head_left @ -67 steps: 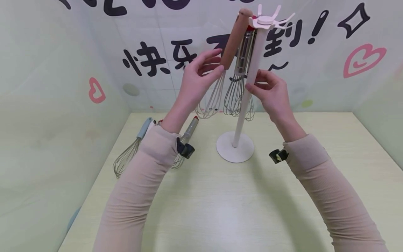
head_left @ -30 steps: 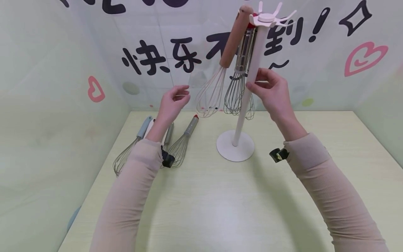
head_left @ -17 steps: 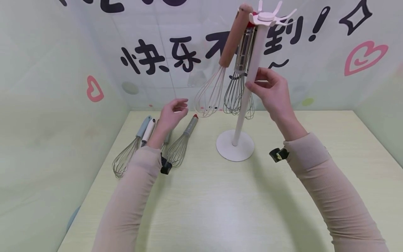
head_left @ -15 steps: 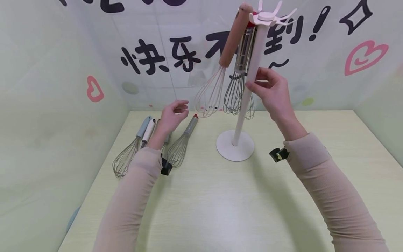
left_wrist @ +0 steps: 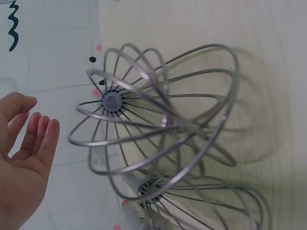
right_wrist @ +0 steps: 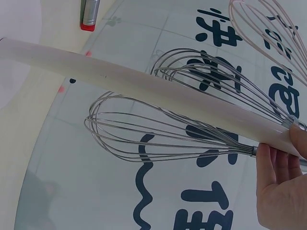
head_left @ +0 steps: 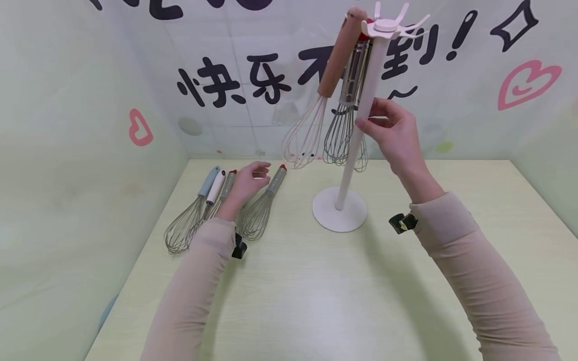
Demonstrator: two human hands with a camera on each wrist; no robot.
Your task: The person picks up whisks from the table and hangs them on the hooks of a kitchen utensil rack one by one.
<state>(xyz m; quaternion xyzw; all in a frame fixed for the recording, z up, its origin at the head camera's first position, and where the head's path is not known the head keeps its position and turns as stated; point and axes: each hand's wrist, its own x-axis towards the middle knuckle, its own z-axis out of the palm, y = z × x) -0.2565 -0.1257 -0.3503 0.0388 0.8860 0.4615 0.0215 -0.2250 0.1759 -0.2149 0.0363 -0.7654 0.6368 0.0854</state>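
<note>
In the head view my right hand (head_left: pixel 396 134) pinches the upper pole of a white stand (head_left: pixel 349 173). A whisk with a brown handle (head_left: pixel 340 57) hangs from the stand's left, beside metal-handled whisks (head_left: pixel 354 75) with red tips. My left hand (head_left: pixel 247 184), fingers loosely bent and holding nothing, is over the whisks at the table's back left. To its right lies a grey-handled whisk (head_left: pixel 276 179) with a red tip. On its left are a red-tipped whisk (head_left: pixel 229 184), a white-handled whisk (head_left: pixel 217 185) and a blue-handled whisk (head_left: pixel 209 181). The left wrist view has wire loops (left_wrist: pixel 163 120) beside the hand.
The stand's round white base (head_left: pixel 331 218) rests on the pale wooden table (head_left: pixel 307 296). Prongs (head_left: pixel 399 25) spread from the stand's top. A wall (head_left: pixel 266 120) with dark lettering rises behind, and a side wall (head_left: pixel 67 165) closes off the left.
My left hand has let go of the brown-handled whisk, which now hangs on the stand, and has moved left and down to the table's whisks. My right hand has kept its hold on the pole.
</note>
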